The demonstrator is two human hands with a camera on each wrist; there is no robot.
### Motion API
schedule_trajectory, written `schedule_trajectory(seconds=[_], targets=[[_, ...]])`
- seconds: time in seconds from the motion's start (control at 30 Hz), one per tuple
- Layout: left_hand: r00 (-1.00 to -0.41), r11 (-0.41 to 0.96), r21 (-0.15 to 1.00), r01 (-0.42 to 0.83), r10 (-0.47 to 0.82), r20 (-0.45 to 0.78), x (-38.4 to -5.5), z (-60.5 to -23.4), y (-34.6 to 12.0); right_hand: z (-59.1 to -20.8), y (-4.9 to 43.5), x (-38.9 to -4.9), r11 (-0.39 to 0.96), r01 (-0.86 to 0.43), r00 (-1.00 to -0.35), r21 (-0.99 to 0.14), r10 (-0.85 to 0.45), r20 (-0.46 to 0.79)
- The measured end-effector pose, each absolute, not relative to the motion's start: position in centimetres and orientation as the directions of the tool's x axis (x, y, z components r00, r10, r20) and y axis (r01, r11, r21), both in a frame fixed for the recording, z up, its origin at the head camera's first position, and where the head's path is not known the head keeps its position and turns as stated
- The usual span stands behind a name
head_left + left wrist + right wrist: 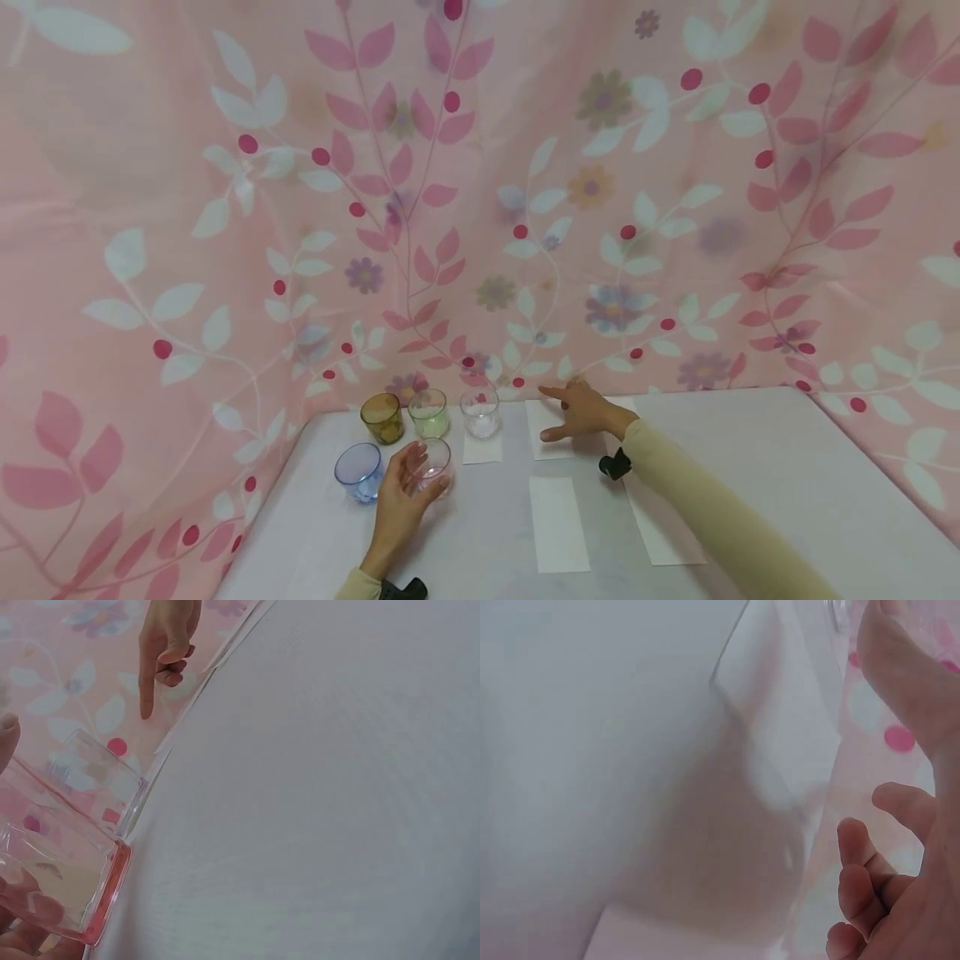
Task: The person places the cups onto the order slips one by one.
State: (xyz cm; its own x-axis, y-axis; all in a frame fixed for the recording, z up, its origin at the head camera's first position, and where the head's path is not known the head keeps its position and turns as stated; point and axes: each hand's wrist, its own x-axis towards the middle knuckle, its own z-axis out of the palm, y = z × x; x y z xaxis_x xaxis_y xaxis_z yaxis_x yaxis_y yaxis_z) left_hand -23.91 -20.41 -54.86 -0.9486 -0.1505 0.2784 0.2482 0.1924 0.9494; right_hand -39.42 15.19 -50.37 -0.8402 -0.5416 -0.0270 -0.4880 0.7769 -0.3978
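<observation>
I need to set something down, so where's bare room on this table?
Most room: the table's right side, beyond the right sleeve. A smaller patch lies between the left hand and the front-middle white strip. The left rear is crowded: blue glass, amber glass, green glass, clear glass and pink glass.

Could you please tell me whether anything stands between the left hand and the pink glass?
Nothing visible does: the left hand is at the pink glass, its fingers and thumb around it. The blue glass stands to the left, outside that grasp.
</observation>
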Motion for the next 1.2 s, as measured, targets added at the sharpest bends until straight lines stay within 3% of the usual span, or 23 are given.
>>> schedule_trajectory(seconds=[0.23, 0.53, 0.83, 1.2], targets=[[-0.948, 0.199, 0.948, 0.251, -0.15, 0.282, -23.8, -55.0, -20.4, -50.6, 18.5, -38.2, 0.772, -0.483, -0.842, -0.413, -0.539, -0.023], [-0.953, 0.191, 0.952, 0.238, -0.143, 0.267, -23.8, -54.9, -20.5, -51.6, 19.3, -37.2, 0.748, -0.45, -0.842, -0.488, -0.537, -0.045], [-0.952, 0.194, 0.95, 0.244, -0.14, 0.273, -23.9, -54.9, -20.4, -51.7, 19.1, -37.0, 0.775, -0.493, -0.836, -0.395, -0.548, -0.033], [-0.944, 0.184, 0.942, 0.279, -0.126, 0.304, -23.9, -55.2, -20.7, -51.8, 18.8, -37.3, 0.812, -0.437, -0.856, -0.387, -0.508, -0.097]])
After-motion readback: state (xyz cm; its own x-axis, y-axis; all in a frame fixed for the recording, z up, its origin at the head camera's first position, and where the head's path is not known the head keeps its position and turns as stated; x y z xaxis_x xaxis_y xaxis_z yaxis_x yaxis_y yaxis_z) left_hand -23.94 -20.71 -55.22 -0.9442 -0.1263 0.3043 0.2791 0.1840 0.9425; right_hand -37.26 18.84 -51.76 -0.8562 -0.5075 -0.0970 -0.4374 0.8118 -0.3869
